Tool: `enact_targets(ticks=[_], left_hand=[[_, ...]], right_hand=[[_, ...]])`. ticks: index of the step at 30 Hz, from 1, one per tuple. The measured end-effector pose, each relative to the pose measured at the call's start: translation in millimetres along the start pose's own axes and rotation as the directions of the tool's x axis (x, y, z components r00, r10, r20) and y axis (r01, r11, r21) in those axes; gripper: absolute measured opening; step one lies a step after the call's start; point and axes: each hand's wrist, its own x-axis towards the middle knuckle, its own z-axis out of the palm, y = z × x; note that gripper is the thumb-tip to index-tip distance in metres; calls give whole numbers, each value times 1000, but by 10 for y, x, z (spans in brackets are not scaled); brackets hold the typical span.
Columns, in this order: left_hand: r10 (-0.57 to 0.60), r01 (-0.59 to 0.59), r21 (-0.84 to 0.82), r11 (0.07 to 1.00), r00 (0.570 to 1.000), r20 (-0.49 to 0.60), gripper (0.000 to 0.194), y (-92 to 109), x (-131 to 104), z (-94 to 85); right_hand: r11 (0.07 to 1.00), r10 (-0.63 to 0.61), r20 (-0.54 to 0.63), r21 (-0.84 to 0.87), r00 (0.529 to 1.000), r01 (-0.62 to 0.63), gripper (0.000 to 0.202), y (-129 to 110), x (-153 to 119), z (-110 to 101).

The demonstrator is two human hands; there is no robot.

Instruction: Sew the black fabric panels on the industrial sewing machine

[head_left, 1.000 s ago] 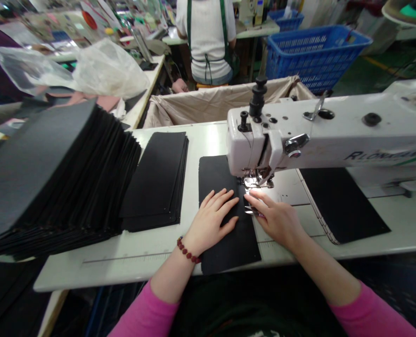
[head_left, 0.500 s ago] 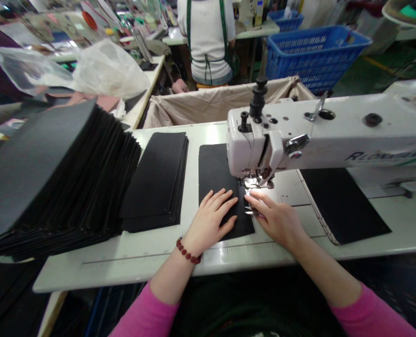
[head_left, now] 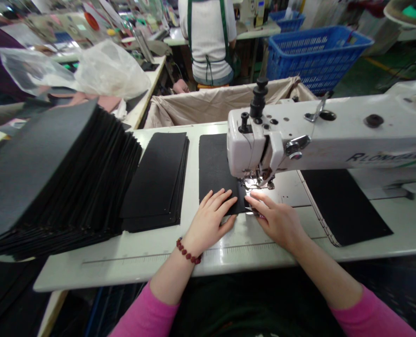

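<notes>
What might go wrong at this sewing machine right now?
The right hand has its fingertips close to the presser foot, so a slip might hurt them. The pointed metal tool in that hand lies by the edge of the black panel and could scratch it. The tall black stack slants, so a bump might topple it.

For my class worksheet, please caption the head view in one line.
Left hand on a black panel, right hand holding a metal tool, at a white sewing machine.

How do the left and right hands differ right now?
The left hand lies spread on the black panel; the right hand holds a pointed metal tool. The left hand has a red beaded bracelet at the wrist; the right has none. Both have pink sleeves.
</notes>
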Motion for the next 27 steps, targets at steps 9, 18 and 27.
enact_targets(ticks=[9,18,27], left_hand=[[-24,24,5,1000,1000,-19,45,-17,11,38],[-58,58,48,997,998,-1,55,-32,37,67],[-64,64,49,997,998,8,55,-38,44,79]], right_hand=[[1000,2,8,15,1000,-2,54,-1,6,-5],[999,1,-1,34,1000,-1,55,8,9,-4],[999,11,-7,46,1000,-11,56,6,8,-1]])
